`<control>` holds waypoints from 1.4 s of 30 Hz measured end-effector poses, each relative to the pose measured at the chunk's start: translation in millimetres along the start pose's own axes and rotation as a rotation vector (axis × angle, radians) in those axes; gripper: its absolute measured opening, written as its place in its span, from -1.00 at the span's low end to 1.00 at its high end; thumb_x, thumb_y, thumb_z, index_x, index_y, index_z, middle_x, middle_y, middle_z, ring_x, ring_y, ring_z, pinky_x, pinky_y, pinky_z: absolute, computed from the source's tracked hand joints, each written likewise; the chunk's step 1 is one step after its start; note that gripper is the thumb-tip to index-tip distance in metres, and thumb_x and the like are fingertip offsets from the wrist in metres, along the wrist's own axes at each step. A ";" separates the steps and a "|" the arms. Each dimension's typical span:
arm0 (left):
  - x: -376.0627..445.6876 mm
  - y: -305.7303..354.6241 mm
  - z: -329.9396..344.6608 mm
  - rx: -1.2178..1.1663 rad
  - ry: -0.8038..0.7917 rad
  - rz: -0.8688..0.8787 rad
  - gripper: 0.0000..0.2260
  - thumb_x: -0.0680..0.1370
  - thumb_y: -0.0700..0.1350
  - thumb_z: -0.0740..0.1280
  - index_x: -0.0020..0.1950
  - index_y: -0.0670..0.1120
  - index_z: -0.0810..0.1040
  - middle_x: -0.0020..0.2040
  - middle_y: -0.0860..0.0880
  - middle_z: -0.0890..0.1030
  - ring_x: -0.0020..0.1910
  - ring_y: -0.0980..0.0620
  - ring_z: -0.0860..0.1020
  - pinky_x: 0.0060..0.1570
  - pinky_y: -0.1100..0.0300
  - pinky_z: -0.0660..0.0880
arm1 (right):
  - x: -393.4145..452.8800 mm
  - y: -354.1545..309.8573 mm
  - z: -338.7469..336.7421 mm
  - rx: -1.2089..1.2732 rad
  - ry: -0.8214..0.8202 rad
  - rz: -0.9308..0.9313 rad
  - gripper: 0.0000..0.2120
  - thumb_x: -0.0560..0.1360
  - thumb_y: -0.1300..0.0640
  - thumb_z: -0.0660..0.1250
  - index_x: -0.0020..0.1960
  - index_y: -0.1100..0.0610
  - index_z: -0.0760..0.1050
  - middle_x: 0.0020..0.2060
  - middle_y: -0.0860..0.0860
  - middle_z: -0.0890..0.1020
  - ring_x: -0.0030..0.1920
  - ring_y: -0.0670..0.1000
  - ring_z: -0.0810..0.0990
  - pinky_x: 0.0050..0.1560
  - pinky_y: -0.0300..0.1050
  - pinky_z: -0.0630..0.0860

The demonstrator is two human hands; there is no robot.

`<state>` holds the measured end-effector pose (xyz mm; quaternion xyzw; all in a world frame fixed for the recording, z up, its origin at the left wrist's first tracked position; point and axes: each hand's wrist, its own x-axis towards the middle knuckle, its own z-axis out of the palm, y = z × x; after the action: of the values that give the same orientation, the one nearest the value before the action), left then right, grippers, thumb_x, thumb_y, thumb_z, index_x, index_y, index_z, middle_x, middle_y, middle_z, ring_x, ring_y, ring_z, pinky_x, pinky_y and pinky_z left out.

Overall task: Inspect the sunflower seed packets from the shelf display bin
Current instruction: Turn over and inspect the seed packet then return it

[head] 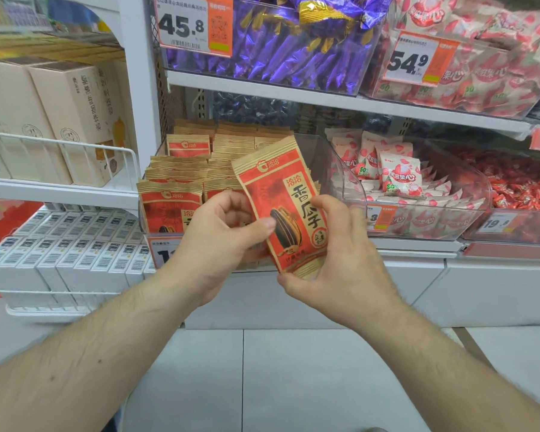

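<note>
Now my left hand [222, 238] holds one sunflower seed packet [282, 207] by its left edge, the thumb pressed on the printed front and the other fingers curled behind it. My right hand [334, 260] is closed on the right side and the lower corner of the same packet, the thumb under the bottom edge, the fingers bent around the right edge. So the packet is held between both hands, tilted a little to the left, in front of the display bin [312, 151], with its front turned to me.

I judge that I am in the middle of the looking step. To do it well, I should hold only the edges, so that the print is not covered, and not squeeze, because the paper-like bag probably creases easily. The back is hidden from me, so I think turning it over is needed to read it.

Behind the packet, the other seed packets [175, 188] stand in rows inside the clear bin. Just beside it on the right is a bin of strawberry-printed sweets [399, 176]. On the shelf above lie purple wrapped sweets [278, 51] with an orange price tag [195, 23].
</note>
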<state>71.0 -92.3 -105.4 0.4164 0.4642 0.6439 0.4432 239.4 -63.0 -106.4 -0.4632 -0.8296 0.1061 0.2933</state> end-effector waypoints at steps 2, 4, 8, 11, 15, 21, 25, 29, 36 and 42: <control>0.3 -3.0 0.3 0.025 0.013 0.021 -0.81 0.46 -0.38 0.42 -0.09 -0.16 0.47 -0.19 -0.10 0.67 -0.24 -0.09 0.69 -0.21 -0.04 0.65 | 0.0 1.9 1.0 0.079 0.006 0.024 -0.12 0.20 -0.14 0.54 0.33 -0.23 0.06 0.19 -0.12 0.39 0.20 -0.03 0.44 0.27 0.08 0.46; 1.4 -8.2 -0.3 0.109 0.027 0.071 -0.76 0.45 -0.43 0.42 -0.16 -0.13 0.46 -0.20 -0.12 0.68 -0.21 -0.16 0.69 -0.14 -0.12 0.64 | 0.1 3.0 0.2 0.175 0.053 0.087 -0.13 0.22 -0.16 0.52 0.35 -0.25 0.07 0.20 -0.13 0.40 0.19 -0.05 0.45 0.27 0.08 0.45; 0.4 -12.4 -2.1 0.357 0.016 0.234 -0.71 0.40 -0.32 0.52 -0.28 0.01 0.51 -0.21 -0.08 0.67 -0.17 -0.18 0.66 -0.10 -0.17 0.61 | 0.9 -0.9 -2.1 0.354 0.172 0.166 -0.06 0.17 -0.31 0.45 0.47 -0.14 0.19 0.31 -0.14 0.35 0.18 0.01 0.49 0.22 0.05 0.51; -2.8 -13.6 1.6 0.417 -0.017 0.283 -0.67 0.39 -0.36 0.51 -0.33 0.01 0.49 -0.25 0.13 0.66 -0.27 0.15 0.61 -0.20 0.21 0.55 | -1.4 -7.2 -0.7 0.518 0.157 0.112 -0.33 0.12 -0.37 0.43 0.22 -0.34 0.40 0.16 -0.15 0.54 0.10 -0.09 0.56 -0.01 -0.17 0.54; -3.3 -17.6 2.6 0.480 0.004 0.310 -0.72 0.37 -0.36 0.50 -0.32 -0.06 0.48 -0.16 0.13 0.67 -0.20 0.24 0.60 -0.18 0.31 0.53 | -6.9 -10.6 0.1 0.579 0.161 0.118 -0.52 0.10 -0.39 0.44 -0.04 -0.56 0.34 0.04 -0.18 0.59 0.02 -0.18 0.60 -0.10 -0.44 0.44; -0.7 -19.9 1.0 0.516 -0.009 0.347 -0.80 0.42 -0.33 0.50 -0.28 -0.17 0.51 -0.10 0.06 0.67 -0.14 0.16 0.62 -0.17 0.24 0.58 | -5.2 -8.6 -0.7 0.616 0.198 0.098 -0.63 0.19 -0.35 0.40 -0.03 -0.39 0.45 0.00 -0.13 0.62 -0.01 -0.17 0.61 -0.10 -0.39 0.48; 0.9 -19.5 -2.1 0.539 -0.018 0.379 -0.86 0.44 -0.35 0.48 -0.22 -0.22 0.55 -0.08 0.06 0.68 -0.03 0.06 0.63 -0.11 0.17 0.59 | -4.9 -6.1 1.1 0.644 0.208 0.092 -0.66 0.30 -0.33 0.35 0.01 -0.26 0.48 0.01 -0.08 0.63 0.01 -0.08 0.62 -0.02 -0.23 0.52; 1.8 -18.6 -3.2 0.535 -0.015 0.375 -0.87 0.43 -0.37 0.47 -0.21 -0.24 0.55 -0.07 0.06 0.68 -0.04 0.05 0.62 -0.14 0.26 0.55 | -4.4 -5.7 1.8 0.690 0.223 0.070 -0.71 0.37 -0.29 0.30 0.02 -0.20 0.53 -0.01 -0.04 0.63 0.06 0.03 0.60 0.07 0.06 0.56; 2.5 -18.9 -4.1 0.536 -0.008 0.369 -0.85 0.43 -0.38 0.47 -0.23 -0.22 0.54 -0.08 0.08 0.66 -0.09 0.13 0.61 -0.17 0.34 0.53 | -5.2 -7.0 -0.5 0.706 0.209 0.064 -0.73 0.40 -0.28 0.22 0.00 -0.20 0.54 0.01 -0.03 0.64 0.04 -0.03 0.60 0.04 -0.09 0.52; 2.1 -17.7 -4.6 0.504 -0.025 0.350 -0.86 0.43 -0.40 0.46 -0.21 -0.20 0.57 -0.10 0.08 0.67 -0.07 0.10 0.63 -0.12 0.24 0.58 | -4.3 -5.5 0.2 0.705 0.208 0.086 -0.66 0.40 -0.29 0.21 0.03 -0.13 0.54 0.01 0.01 0.63 0.03 0.03 0.60 0.08 0.13 0.55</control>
<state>69.4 -88.2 -123.2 0.5948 0.5250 0.5698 0.2141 237.2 -69.5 -105.8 -0.3763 -0.6876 0.3500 0.5129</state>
